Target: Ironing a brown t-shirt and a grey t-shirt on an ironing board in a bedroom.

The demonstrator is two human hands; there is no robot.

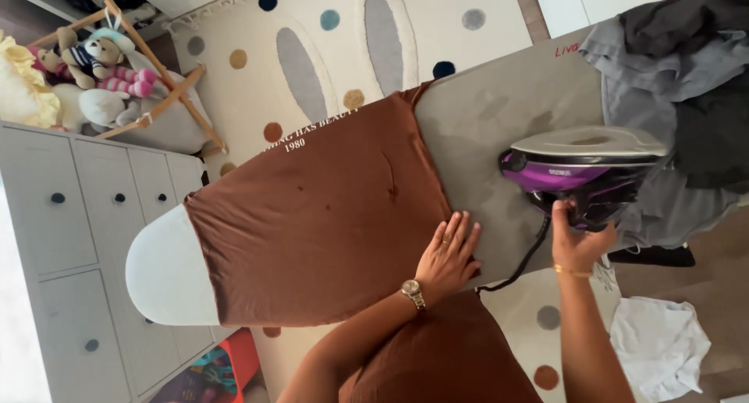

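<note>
Left hand flat, fingers spread, on brown t-shirt; right hand beside it gripping upright purple iron.

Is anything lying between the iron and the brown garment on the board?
Nothing visible does. The purple iron, gripped by the right hand, stands upright on the bare grey board cover. Only that bare cover separates it from the brown garment, which the left hand presses flat.

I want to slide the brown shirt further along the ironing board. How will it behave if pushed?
The brown shirt looks floppy: it drapes over the ironing board edges, so pushing would probably bunch it rather than slide it. The left hand lies flat on it, likely pinning it. The right hand grips the purple iron.
</note>
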